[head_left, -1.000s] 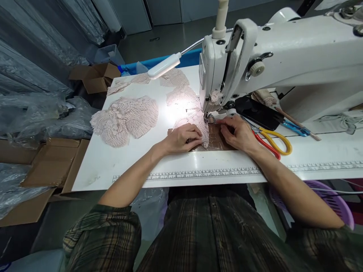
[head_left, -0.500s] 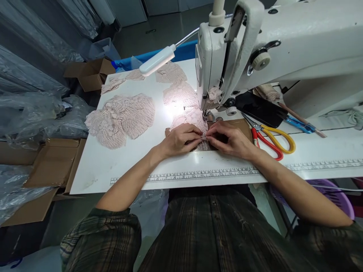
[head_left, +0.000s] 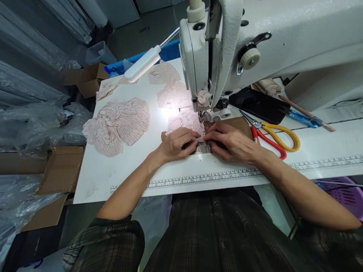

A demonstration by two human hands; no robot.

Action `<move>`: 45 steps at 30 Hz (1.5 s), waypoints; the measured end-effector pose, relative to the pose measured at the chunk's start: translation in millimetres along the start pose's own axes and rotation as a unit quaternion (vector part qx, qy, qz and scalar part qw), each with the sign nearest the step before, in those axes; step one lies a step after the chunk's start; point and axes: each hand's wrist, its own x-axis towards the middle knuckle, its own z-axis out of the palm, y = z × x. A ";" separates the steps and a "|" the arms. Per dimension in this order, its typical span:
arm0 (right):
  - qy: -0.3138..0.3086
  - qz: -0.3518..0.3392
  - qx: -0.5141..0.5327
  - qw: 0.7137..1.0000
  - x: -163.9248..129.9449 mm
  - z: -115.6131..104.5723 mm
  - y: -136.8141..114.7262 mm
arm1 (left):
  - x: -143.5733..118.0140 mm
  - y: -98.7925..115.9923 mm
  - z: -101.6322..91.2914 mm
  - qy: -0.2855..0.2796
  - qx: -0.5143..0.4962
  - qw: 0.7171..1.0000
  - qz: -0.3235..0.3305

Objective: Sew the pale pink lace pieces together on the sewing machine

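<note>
Beneath the sewing machine point(head_left: 255, 45) head, on the white table point(head_left: 119, 170): pink lace piece point(head_left: 185, 120), lying just near of the needle, over a brown card point(head_left: 241, 122). Likely light, limp, snag-prone; best taken at its near edge. Left hand point(head_left: 177, 143) and right hand point(head_left: 229, 141) are meeting knuckles-up, fingertips pinching that edge together. Scissors point(head_left: 276, 139) are lying right of them.

Two hands point(head_left: 178, 143) point(head_left: 231, 142), one sewing machine point(head_left: 255, 41), one pair of scissors point(head_left: 273, 139), one lamp point(head_left: 141, 65), two cardboard boxes point(head_left: 86, 77) point(head_left: 56, 170).
</note>
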 end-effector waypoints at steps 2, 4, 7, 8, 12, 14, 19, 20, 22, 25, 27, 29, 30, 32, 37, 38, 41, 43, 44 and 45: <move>-0.016 -0.019 -0.004 1.000 -0.4 0.6 -0.2 | -0.4 0.2 -0.8 0.012 -0.011 1.000 -0.023; -0.024 -0.023 -0.012 0.999 -0.7 2.4 1.1 | -0.6 0.3 -3.1 0.045 -0.022 0.996 -0.068; -0.015 -0.014 -0.004 1.000 -0.9 4.7 3.7 | -0.7 0.4 -5.9 0.084 -0.033 0.989 -0.119; -0.007 -0.012 -0.001 1.000 -0.8 5.0 4.4 | -0.7 0.5 -5.9 0.086 -0.037 0.988 -0.120; 0.000 -0.018 -0.018 1.000 0.0 4.4 5.3 | -0.4 1.2 -1.6 0.069 -0.039 0.994 -0.078; -0.009 -0.027 -0.021 0.999 0.0 3.3 5.0 | 0.2 1.6 1.0 0.045 -0.020 0.998 -0.045; -0.014 0.009 0.022 1.000 -0.1 -1.8 5.6 | 1.3 1.0 3.5 -0.007 0.041 0.999 0.006; -0.005 0.030 0.028 0.999 0.3 -2.8 6.5 | 1.0 0.5 3.6 -0.011 0.046 0.999 0.012; 0.023 0.069 0.026 0.997 1.8 -4.0 9.4 | -0.1 -0.6 3.6 -0.018 0.050 0.998 0.030; 0.024 0.077 0.003 0.997 4.2 -2.5 15.4 | -2.2 -2.1 2.9 -0.042 0.062 0.996 0.056; 0.000 0.059 -0.009 0.998 4.7 0.2 19.0 | -3.2 -2.5 2.0 -0.056 0.073 0.994 0.065; -0.012 0.044 -0.015 0.999 4.1 3.3 21.4 | -3.7 -2.1 1.3 -0.059 0.080 0.993 0.070; -0.012 0.041 -0.017 0.999 3.6 4.7 22.0 | -3.7 -1.7 1.3 -0.059 0.080 0.992 0.071; -0.008 0.040 -0.022 0.999 2.5 6.8 22.6 | -3.7 -0.6 1.4 -0.061 0.083 0.992 0.071; 0.001 0.028 -0.039 0.999 0.1 7.0 25.3 | 0.5 -0.3 -1.2 -0.074 0.093 0.991 0.069; 0.001 0.015 -0.040 0.999 -0.5 6.2 26.2 | 2.7 -1.1 -2.9 -0.077 0.084 0.991 0.073; -0.001 -0.014 -0.047 0.999 -1.8 4.0 28.1 | 10.6 -4.2 -8.4 -0.113 0.051 0.989 0.085; 0.001 -0.016 -0.053 0.998 -2.1 3.2 27.8 | 14.7 -5.0 -9.8 -0.146 0.054 0.985 0.081; 0.003 -0.012 -0.054 0.998 -2.1 3.0 27.0 | 15.6 -4.6 -9.3 -0.153 0.064 0.983 0.073; 0.004 -0.009 -0.054 0.998 -1.9 3.1 26.1 | 15.6 -3.7 -8.0 -0.153 0.075 0.983 0.063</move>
